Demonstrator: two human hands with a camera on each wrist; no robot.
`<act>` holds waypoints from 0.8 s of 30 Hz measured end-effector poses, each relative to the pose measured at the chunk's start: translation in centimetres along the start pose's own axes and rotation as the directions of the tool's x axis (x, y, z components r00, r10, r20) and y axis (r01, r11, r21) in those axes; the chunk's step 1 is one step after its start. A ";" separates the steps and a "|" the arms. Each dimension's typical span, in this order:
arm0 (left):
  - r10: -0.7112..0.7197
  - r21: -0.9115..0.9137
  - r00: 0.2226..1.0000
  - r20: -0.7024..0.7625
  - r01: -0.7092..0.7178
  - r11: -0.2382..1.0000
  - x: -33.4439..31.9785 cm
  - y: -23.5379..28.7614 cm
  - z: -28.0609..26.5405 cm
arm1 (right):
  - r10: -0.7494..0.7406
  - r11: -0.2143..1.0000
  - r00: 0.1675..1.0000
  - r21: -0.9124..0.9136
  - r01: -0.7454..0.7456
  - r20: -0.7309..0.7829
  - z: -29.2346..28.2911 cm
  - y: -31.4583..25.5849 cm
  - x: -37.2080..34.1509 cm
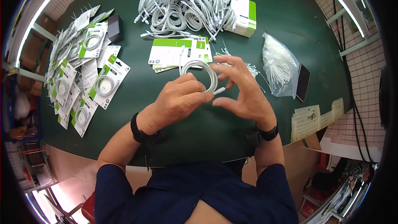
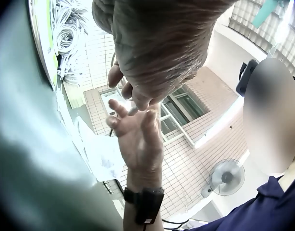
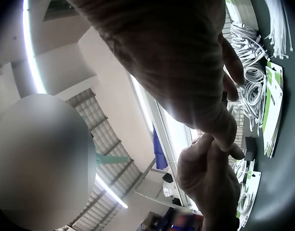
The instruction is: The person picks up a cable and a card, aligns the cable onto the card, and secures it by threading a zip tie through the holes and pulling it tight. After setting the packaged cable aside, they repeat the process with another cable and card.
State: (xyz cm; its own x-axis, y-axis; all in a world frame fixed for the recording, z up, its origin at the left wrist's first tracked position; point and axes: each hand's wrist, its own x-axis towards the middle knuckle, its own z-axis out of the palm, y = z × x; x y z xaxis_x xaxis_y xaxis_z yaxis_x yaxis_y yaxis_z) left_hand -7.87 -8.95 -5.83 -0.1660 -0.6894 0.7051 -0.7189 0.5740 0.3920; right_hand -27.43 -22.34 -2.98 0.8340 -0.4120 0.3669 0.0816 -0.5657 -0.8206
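Observation:
Over the table, my left hand [image 1: 178,95] pinches a coiled light-grey charging cable [image 1: 213,74] between thumb and curled fingers. One plug end [image 1: 219,91] sticks out to the right past the thumb; another end stands up at the coil's left. My right hand [image 1: 244,89] is beside the coil, thumb and fingers spread apart around that plug end, fingertips right at the coil's edge. Behind the coil lies a small stack of white-and-green packaging cards [image 1: 170,52]. In the left wrist view the right hand [image 2: 142,139] shows its spread fingers; the left hand's back hides most of the coil.
A heap of coiled cables [image 1: 186,10] lies at the back, beside a stack of cards [image 1: 242,14]. Carded cables [image 1: 83,66] pile up at left near a black box [image 1: 115,28]. At right are a bag of zip ties [image 1: 280,64], a phone [image 1: 303,83] and loose zip ties [image 1: 252,70].

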 end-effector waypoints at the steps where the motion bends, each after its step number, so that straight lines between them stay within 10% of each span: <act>1: 0.007 0.025 1.000 -0.010 -0.006 1.000 0.1 -0.2 -0.4 | -0.094 0.989 0.994 -0.111 0.099 0.053 0.0 -0.2 0.1; 3: 0.048 0.038 0.998 0.039 -0.050 0.998 0.0 -0.5 -0.5 | -0.254 0.902 0.951 -0.312 0.299 0.175 0.4 -0.5 0.1; 7: 0.099 0.040 0.976 0.196 -0.109 0.993 -0.3 -0.5 -0.8 | -0.225 0.842 0.971 -0.485 0.235 0.078 3.8 0.4 -0.5; 11: 0.114 0.001 0.951 0.286 -0.119 0.993 -0.4 -0.7 -1.4 | 0.096 0.816 0.944 -0.568 0.107 0.316 3.2 0.8 -0.9; 19: 0.123 -0.041 0.931 0.344 -0.116 0.992 -0.8 -0.8 -2.4 | -0.014 0.911 0.952 -0.389 0.139 0.307 2.7 0.4 -0.9; 24: 0.111 -0.079 0.920 0.375 -0.087 0.993 -1.2 -0.9 -2.5 | 0.138 0.990 0.929 -0.056 -0.126 0.342 1.2 0.0 -0.6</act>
State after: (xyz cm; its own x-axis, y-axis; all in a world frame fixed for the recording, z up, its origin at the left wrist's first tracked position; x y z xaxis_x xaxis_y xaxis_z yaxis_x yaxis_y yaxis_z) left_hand -5.40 -7.55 -5.53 -0.4857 -0.7367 0.4706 -0.6459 0.6652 0.3747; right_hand -27.23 -21.27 -3.75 0.9732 -0.2162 0.0780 -0.0551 -0.5487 -0.8342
